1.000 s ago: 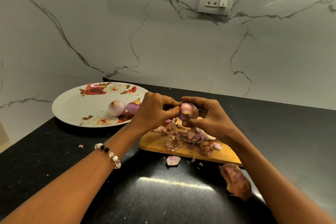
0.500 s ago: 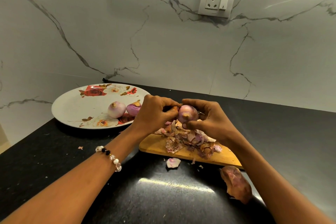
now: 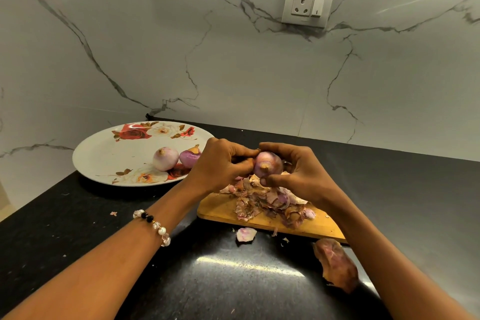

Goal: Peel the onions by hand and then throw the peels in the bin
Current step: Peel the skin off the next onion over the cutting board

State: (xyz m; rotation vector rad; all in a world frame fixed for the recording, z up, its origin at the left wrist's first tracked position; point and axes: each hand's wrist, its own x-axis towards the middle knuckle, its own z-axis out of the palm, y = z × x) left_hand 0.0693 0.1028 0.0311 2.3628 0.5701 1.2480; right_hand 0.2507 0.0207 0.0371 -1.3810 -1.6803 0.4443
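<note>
A purple onion [image 3: 267,163] is held in the air above a wooden cutting board [image 3: 220,209], its root end facing me. My right hand [image 3: 298,171] grips it with fingers over the top and thumb below. My left hand [image 3: 220,163] pinches at the onion's left side with curled fingers. A heap of dry onion peels [image 3: 267,202] lies on the board under my hands. Two peeled onions sit on a floral plate [image 3: 109,161] to the left: a pale onion [image 3: 165,158] and a purple onion [image 3: 189,157].
A black countertop [image 3: 233,280] runs to a marble wall with a power socket [image 3: 307,4]. Loose peels lie off the board: a pale peel scrap [image 3: 245,234] and a large brown peel [image 3: 336,264]. No bin is in view.
Both hands stay on the onion and have turned it slightly, so its root end now faces me more squarely. Nothing else has moved.
</note>
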